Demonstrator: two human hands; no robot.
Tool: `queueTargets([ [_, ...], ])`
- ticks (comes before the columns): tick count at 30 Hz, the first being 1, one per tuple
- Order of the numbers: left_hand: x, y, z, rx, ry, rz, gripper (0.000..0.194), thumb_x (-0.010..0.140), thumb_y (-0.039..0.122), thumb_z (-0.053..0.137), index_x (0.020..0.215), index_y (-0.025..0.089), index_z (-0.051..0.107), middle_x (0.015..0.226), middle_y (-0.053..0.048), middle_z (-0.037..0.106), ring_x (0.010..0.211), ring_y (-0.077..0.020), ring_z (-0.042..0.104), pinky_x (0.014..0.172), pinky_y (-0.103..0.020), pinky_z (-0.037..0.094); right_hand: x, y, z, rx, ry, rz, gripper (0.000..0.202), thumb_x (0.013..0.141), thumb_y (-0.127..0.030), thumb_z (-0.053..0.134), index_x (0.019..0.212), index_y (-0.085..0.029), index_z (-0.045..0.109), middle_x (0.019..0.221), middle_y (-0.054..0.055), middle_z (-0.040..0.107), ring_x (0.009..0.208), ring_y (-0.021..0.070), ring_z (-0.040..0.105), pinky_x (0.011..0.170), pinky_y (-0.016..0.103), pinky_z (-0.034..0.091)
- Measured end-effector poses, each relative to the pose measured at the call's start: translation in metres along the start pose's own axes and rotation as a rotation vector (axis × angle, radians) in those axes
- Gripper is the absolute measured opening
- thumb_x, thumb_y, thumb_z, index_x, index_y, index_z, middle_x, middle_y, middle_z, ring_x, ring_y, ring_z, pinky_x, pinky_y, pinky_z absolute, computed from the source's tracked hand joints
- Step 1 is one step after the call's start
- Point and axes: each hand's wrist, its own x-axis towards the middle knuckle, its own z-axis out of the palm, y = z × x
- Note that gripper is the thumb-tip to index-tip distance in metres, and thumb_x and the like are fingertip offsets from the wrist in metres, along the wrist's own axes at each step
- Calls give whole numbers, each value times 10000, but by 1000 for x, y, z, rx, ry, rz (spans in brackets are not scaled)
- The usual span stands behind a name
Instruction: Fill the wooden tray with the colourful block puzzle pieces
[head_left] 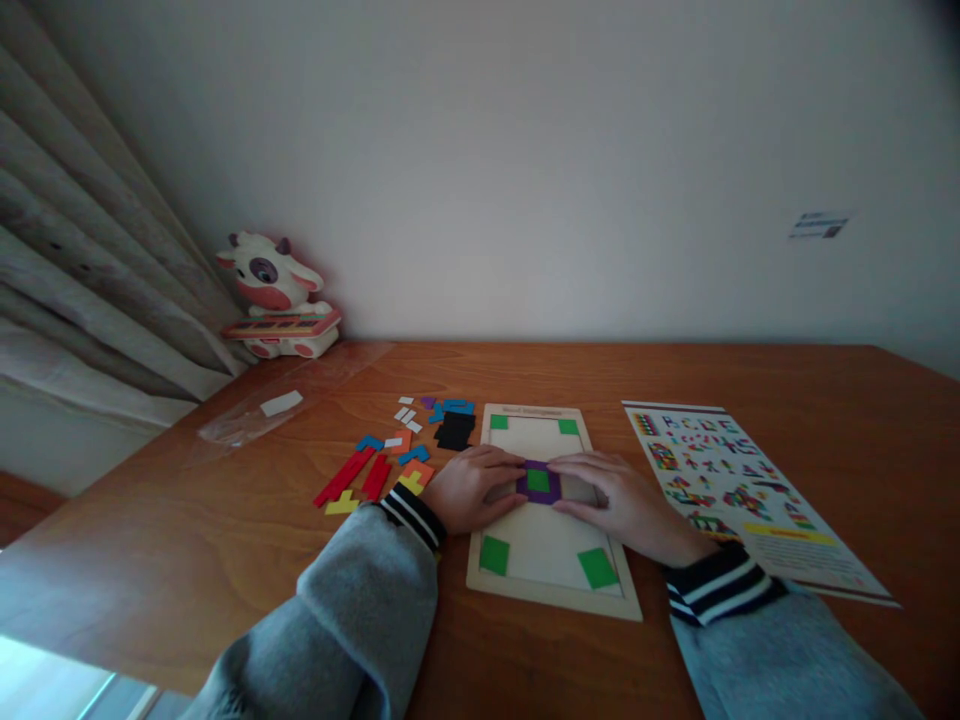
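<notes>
A framed wooden puzzle board (553,602) lies flat on the table. At its middle, purple puzzle pieces (538,495) surround a green square (538,481); whether the purple is one piece or two I cannot tell. My left hand (472,488) grips the purple from the left, thumb at the near edge and fingers at the far edge. From the right, my right hand (615,497) holds it the same way. Other green squares (598,568) sit near the board's corners, the lower right one turned askew. Both hands cover part of the board's middle.
Left of the board lie loose pieces: red bars (345,476), black pieces (455,431), blue, yellow, orange and white ones. A printed pattern sheet (750,490) is at right. Behind are a clear plastic bag (251,418) and a cow toy keyboard (281,300) by the wall.
</notes>
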Motion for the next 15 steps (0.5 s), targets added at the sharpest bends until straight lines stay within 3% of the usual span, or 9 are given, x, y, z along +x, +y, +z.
queueTargets([
  [9,0,2,1,2,67,-28,325,969,371,533,1214,190,649,1293,-113,628,1174,-229,588,1047,-411,482,-2,-1,1,-38,27,18,399,898,-443,639,1263,-280,651,1290,75,666,1201,263,605,1042,484,473],
  [11,-4,3,-4,-15,72,6,333,960,360,539,1223,184,638,1307,-122,612,1200,-232,567,1066,-414,466,-6,1,-3,-36,16,31,461,869,-490,660,1280,-283,640,1341,79,628,1237,269,578,1062,484,459],
  [15,-16,9,-20,-27,-44,68,486,893,398,610,1332,199,560,1423,-133,519,1316,-293,467,1130,-488,391,-19,7,-12,-48,-32,29,725,738,-614,737,1361,-279,576,1430,103,544,1320,310,495,1104,512,410],
])
